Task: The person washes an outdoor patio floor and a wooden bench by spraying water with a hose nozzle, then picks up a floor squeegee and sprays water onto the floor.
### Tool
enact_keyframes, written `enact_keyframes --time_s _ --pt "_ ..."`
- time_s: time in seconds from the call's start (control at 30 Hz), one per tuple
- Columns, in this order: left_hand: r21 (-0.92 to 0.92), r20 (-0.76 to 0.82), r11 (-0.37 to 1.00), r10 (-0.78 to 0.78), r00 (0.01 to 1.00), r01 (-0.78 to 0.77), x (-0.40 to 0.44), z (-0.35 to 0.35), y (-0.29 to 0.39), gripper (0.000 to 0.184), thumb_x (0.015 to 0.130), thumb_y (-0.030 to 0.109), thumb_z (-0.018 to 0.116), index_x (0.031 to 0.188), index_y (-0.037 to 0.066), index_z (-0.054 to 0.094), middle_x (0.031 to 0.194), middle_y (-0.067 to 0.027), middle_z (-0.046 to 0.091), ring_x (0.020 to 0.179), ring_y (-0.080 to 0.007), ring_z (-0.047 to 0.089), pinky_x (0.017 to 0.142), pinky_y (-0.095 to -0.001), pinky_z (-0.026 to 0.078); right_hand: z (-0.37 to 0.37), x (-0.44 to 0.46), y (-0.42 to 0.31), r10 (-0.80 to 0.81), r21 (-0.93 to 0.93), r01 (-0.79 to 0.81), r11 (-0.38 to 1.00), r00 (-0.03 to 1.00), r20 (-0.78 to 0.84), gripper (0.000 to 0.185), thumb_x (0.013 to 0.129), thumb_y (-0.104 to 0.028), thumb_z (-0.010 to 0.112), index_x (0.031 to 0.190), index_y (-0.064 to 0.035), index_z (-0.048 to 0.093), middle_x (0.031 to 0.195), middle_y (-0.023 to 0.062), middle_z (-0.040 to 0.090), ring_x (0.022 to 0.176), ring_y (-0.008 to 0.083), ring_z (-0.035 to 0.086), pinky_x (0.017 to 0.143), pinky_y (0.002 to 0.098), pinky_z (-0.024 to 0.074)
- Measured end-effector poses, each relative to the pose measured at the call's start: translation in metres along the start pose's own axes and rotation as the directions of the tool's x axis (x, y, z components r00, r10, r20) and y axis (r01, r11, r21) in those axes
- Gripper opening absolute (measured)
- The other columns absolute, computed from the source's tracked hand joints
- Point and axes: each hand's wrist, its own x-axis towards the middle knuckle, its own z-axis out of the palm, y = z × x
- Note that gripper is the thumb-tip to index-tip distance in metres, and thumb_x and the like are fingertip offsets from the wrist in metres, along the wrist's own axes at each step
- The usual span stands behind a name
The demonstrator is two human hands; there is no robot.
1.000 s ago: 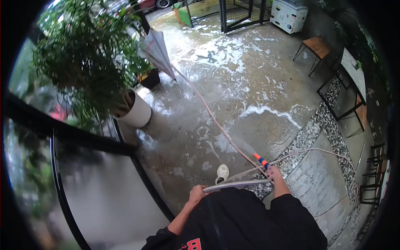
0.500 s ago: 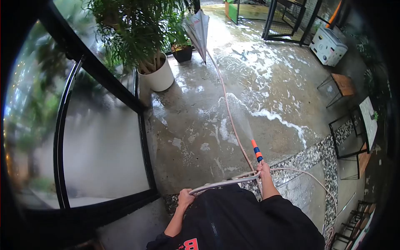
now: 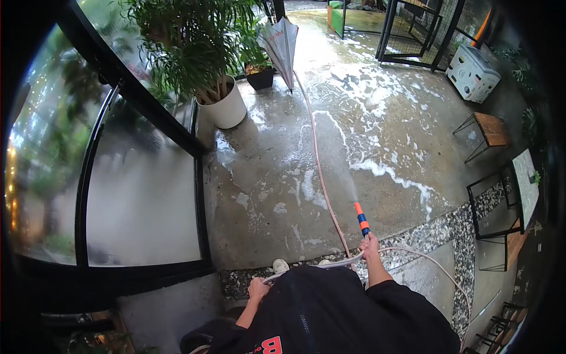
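Observation:
My right hand (image 3: 371, 246) is closed round the hose just behind an orange and blue spray nozzle (image 3: 362, 219). The nozzle points away from me, and a fine spray of water leaves its tip over the wet concrete floor. My left hand (image 3: 258, 289) grips a section of the hose (image 3: 312, 267) at my left side, and that section runs across my front to my right hand. A longer stretch of hose lies on the floor ahead, running up to a folded umbrella (image 3: 280, 50). White foam (image 3: 377, 167) forms a ragged line beyond the nozzle.
Glass panels (image 3: 141, 194) with black frames stand at left. A white pot (image 3: 227, 106) with a bushy plant is at upper left. At right are a white cooler (image 3: 473, 74), a wooden stool (image 3: 493, 129) and a table (image 3: 525, 183). A pebble strip (image 3: 418, 237) crosses the floor.
My view has turned right, then settled. Both hands still hold the hose. The spray has shifted, and the foam line has moved slightly forward. The shoe tips now show at the pebble strip.

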Motion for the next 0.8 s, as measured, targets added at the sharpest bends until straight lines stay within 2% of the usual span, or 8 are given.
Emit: enact_keyframes --time_s 0.07,0.13,0.27,0.4,0.5,0.57,0.8 --pt "0.06 -0.011 0.996 0.063 0.998 -0.063 0.001 0.009 0.001 0.019 0.061 0.024 0.058 0.072 0.009 0.062 0.069 -0.0149 0.058 0.071 -0.0303 0.057 0.064 -0.0377 0.044 -0.002 -0.002 -0.011 0.009 0.009 -0.009 1.0 0.999 0.045 0.028 0.078 -0.039 0.049 0.083 -0.0154 0.034 0.048 -0.0025 0.029 0.033 0.0047 0.023 0.027 0.0172 0.0194" --pt "0.046 -0.026 0.998 0.051 0.998 -0.049 0.0 0.018 0.004 0.02 0.061 0.025 0.059 0.072 0.009 0.062 0.069 -0.015 0.058 0.071 -0.0303 0.057 0.064 -0.0377 0.044 0.0 -0.004 -0.02 -0.02 -0.14 0.003 0.99 0.993 -0.119 0.038 0.072 -0.045 0.055 0.085 -0.016 0.035 0.047 -0.0024 0.028 0.032 0.005 0.024 0.027 0.0175 0.02" --pt "0.017 -0.01 0.999 0.034 0.999 -0.034 0.001 0.028 0.009 0.023 0.06 0.027 0.061 0.072 0.008 0.061 0.07 -0.0153 0.058 0.071 -0.0303 0.057 0.064 -0.0374 0.044 -0.01 0.016 -0.027 -0.086 -0.195 0.062 0.979 0.989 -0.118 0.038 0.07 -0.044 0.058 0.085 -0.0158 0.037 0.047 -0.003 0.029 0.033 0.0048 0.025 0.028 0.0176 0.021" --pt "-0.02 -0.021 0.999 0.039 0.999 -0.039 0.004 0.035 0.008 0.024 0.06 0.028 0.062 0.071 0.007 0.061 0.069 -0.0153 0.058 0.072 -0.0301 0.057 0.064 -0.0373 0.044 -0.006 0.012 -0.034 -0.088 -0.165 0.065 0.984 0.987 -0.133 0.038 0.069 -0.044 0.059 0.083 -0.0154 0.038 0.047 -0.0033 0.03 0.033 0.0046 0.024 0.029 0.0176 0.0211" --pt "-0.007 -0.127 0.999 0.04 0.991 -0.041 0.006 0.034 0.009 0.025 0.059 0.028 0.063 0.071 0.007 0.06 0.069 -0.0153 0.058 0.072 -0.0303 0.057 0.063 -0.0371 0.043 -0.001 0.011 -0.035 -0.07 -0.133 0.053 0.99 0.99 -0.122 0.04 0.067 -0.045 0.06 0.082 -0.0154 0.038 0.046 -0.0036 0.029 0.033 0.0044 0.024 0.029 0.0177 0.0206" --pt "-0.03 -0.032 1.0 -0.004 0.999 0.003 0.002 0.024 0.016 0.025 0.059 0.028 0.063 0.071 0.006 0.059 0.069 -0.0157 0.058 0.072 -0.0306 0.056 0.062 -0.0375 0.042 0.003 0.011 -0.035 -0.059 -0.13 0.043 0.991 0.99 -0.124 0.041 0.067 -0.047 0.059 0.083 -0.0159 0.038 0.046 -0.004 0.028 0.033 0.0044 0.024 0.029 0.0177 0.0196" --pt "-0.082 -0.053 0.997 -0.006 0.999 0.002 0.005 0.013 0.002 0.022 0.061 0.025 0.063 0.07 0.005 0.058 0.068 -0.0152 0.057 0.071 -0.0312 0.056 0.06 -0.0376 0.042 0.026 0.006 -0.024 -0.065 -0.113 0.059 0.992 0.997 -0.048 0.042 0.068 -0.049 0.057 0.084 -0.0158 0.037 0.046 -0.0043 0.027 0.032 0.0045 0.023 0.029 0.0176 0.0191"
